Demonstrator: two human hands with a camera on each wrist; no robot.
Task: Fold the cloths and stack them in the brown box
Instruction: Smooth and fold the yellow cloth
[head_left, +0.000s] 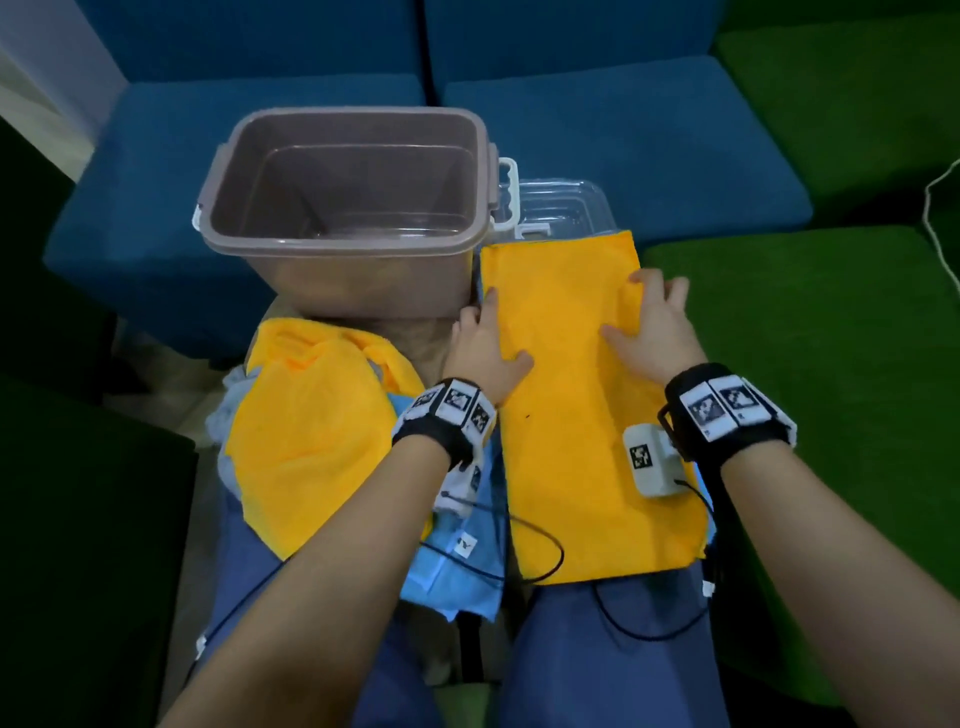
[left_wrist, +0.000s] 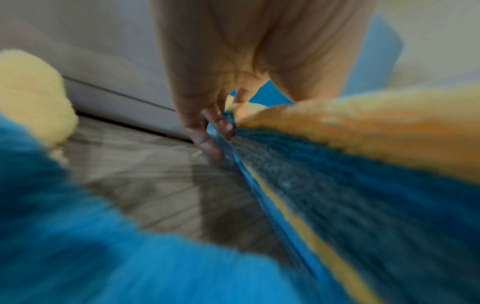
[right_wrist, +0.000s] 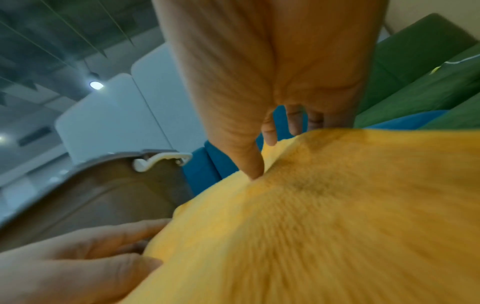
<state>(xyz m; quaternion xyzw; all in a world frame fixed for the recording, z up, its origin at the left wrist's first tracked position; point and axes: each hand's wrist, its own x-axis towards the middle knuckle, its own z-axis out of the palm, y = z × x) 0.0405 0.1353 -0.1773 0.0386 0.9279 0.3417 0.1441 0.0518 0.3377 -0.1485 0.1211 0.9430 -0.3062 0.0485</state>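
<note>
The brown box (head_left: 343, 208) stands empty ahead of my knees; its side and white latch (right_wrist: 103, 195) show in the right wrist view. An orange cloth (head_left: 582, 405), folded into a long strip with a blue underside (left_wrist: 337, 185), lies over my right thigh. My left hand (head_left: 498, 332) pinches its left edge, thumb on top and fingertips (left_wrist: 228, 127) against the blue edge. My right hand (head_left: 644, 317) lies flat on the cloth near its right edge, thumb (right_wrist: 254, 170) pressing into the fabric (right_wrist: 311, 226). The left hand (right_wrist: 91, 257) also shows there.
A crumpled orange cloth (head_left: 311, 441) and a light blue one (head_left: 457, 566) are heaped on my left thigh. A clear plastic lid (head_left: 561, 208) lies behind the folded cloth, beside the box. Blue seats (head_left: 623, 130) stand behind, green seats (head_left: 831, 364) to the right.
</note>
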